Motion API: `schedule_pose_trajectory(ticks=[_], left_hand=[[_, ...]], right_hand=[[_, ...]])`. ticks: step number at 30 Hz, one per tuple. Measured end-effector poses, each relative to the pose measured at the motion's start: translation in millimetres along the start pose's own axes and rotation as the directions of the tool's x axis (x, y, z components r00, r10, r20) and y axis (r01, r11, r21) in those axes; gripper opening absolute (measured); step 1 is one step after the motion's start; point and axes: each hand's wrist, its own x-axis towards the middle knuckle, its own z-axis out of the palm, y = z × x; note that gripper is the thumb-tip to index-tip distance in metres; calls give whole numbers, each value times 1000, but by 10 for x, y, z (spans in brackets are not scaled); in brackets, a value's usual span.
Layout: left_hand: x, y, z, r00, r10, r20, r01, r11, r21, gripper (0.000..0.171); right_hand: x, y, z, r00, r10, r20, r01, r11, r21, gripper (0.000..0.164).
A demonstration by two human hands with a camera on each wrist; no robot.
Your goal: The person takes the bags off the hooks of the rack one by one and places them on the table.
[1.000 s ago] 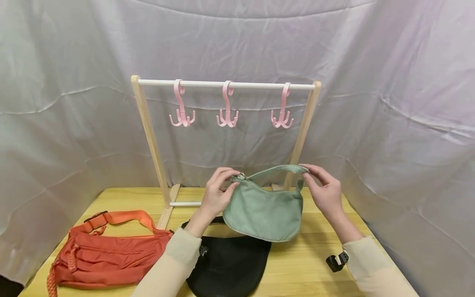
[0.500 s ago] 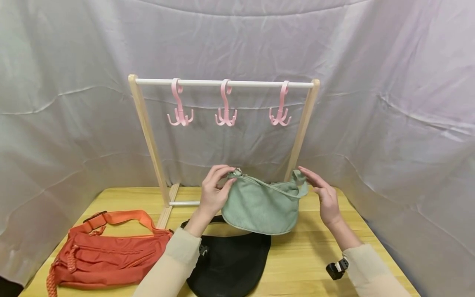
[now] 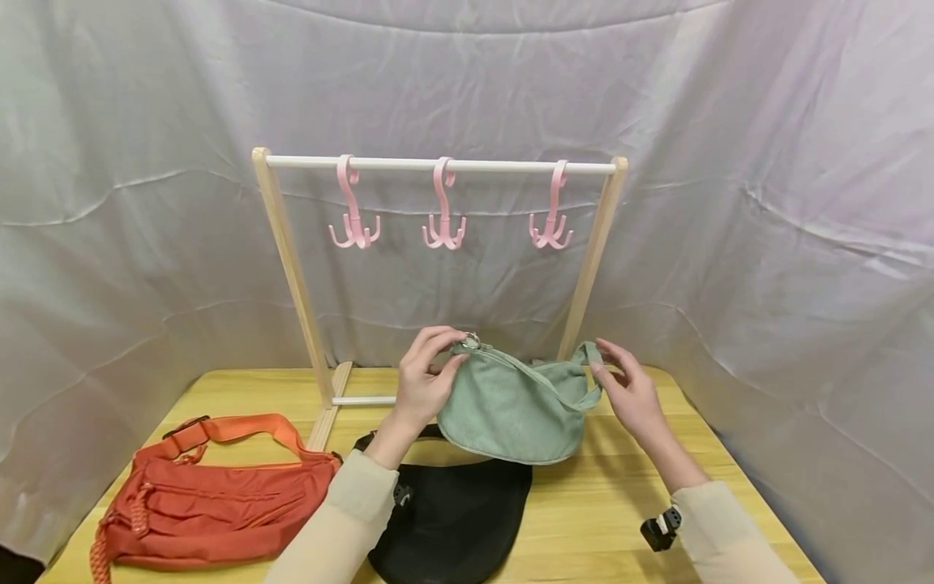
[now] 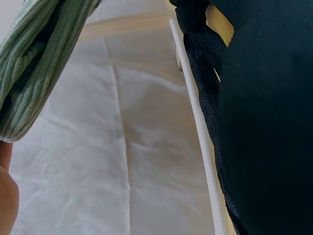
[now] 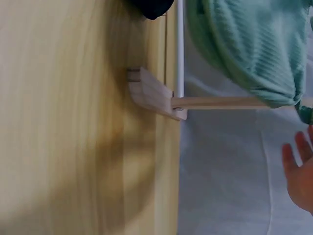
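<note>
A green corduroy shoulder bag (image 3: 514,410) hangs in the air above the table, tilted down toward its right end. My left hand (image 3: 426,377) pinches its upper left corner beside a metal ring (image 3: 470,341). At the other end, my right hand (image 3: 631,393) pinches the loose strap (image 3: 584,399) between thumb and fingers. The strap droops across the bag's front. In the right wrist view the other fingers (image 5: 289,157) are spread below the green bag (image 5: 259,54); the thumb is out of frame there. A black bag (image 3: 452,519) lies below, partly hidden by my left sleeve.
Behind the bags stands a wooden rack with a white rail (image 3: 503,166). Pink hooks hang from it at the left (image 3: 355,231), middle (image 3: 443,231) and right (image 3: 550,231). A red-orange bag (image 3: 219,507) lies at the table's left. Grey cloth (image 3: 788,284) surrounds the table (image 3: 606,535).
My right hand let the raised strap drop, opened beside it, then came back left and took the strap lower down. The green bag shifted slightly left; my left hand kept its hold.
</note>
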Motion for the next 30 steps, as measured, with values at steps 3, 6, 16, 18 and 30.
schedule_pose_trajectory(ticks=[3,6,16,18,30], left_hand=[[-1,9,14,1000,7,-8,-7,1000,-2,37],[-11,10,31,1000,13,-17,-13,1000,-9,37],[-91,25,97,997,-57,-59,56,998,-23,35],[-111,19,112,996,-69,-64,68,998,-10,34],[-193,75,252,986,-168,-2,168,983,71,35]], right_hand=[[-49,19,-10,988,110,108,-111,994,11,59],[-92,43,5,970,158,187,-176,981,81,64],[-200,188,114,958,166,236,-224,944,243,73],[-226,212,122,964,166,208,-215,946,242,73],[-299,268,-51,981,192,-1,-191,973,132,71]])
